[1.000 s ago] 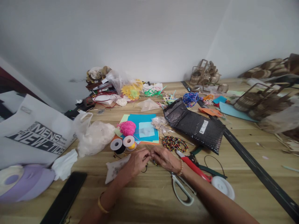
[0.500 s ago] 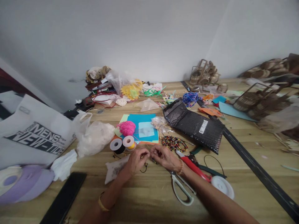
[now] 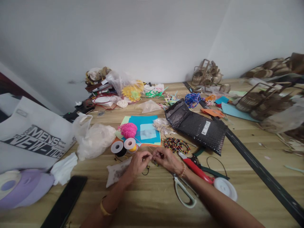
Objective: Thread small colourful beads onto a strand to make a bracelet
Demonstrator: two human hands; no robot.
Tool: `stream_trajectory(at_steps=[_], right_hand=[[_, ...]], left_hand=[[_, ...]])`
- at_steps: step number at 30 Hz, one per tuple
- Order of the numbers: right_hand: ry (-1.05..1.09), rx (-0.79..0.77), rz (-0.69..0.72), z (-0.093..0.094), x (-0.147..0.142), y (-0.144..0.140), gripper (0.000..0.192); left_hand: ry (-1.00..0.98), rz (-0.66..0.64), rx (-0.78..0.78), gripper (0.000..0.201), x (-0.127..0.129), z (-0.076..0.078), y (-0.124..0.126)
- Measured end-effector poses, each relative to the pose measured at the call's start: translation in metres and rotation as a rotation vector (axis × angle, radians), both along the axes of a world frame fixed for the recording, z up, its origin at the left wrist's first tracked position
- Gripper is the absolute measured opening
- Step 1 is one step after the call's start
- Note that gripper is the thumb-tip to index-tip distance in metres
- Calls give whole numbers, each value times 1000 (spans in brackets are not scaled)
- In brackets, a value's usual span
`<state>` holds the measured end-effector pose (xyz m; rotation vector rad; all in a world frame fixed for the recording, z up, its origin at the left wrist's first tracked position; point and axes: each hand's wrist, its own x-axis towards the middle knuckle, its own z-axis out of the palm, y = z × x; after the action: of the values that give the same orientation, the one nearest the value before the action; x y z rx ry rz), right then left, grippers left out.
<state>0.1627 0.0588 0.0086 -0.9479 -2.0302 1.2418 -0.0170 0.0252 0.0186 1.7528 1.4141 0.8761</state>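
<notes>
White bag (image 3: 33,142), print "MENS NEW-TIDE"

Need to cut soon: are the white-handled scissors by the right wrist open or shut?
Cannot tell. The white-handled scissors lie flat on the wooden table, blades hidden under the right hand.

Left hand (image 3: 139,163) and right hand (image 3: 167,160) lifted slightly off the bench toward 12 o'clock, fingertips now pinched together, small beaded strand (image 3: 152,164) dangling beneath
</notes>
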Motion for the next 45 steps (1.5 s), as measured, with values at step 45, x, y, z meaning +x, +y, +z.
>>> stream_trajectory(at_steps=[45], right_hand=[[324, -391, 44, 0, 0, 2, 38]], left_hand=[[-309, 235, 20, 9, 19, -18, -6]])
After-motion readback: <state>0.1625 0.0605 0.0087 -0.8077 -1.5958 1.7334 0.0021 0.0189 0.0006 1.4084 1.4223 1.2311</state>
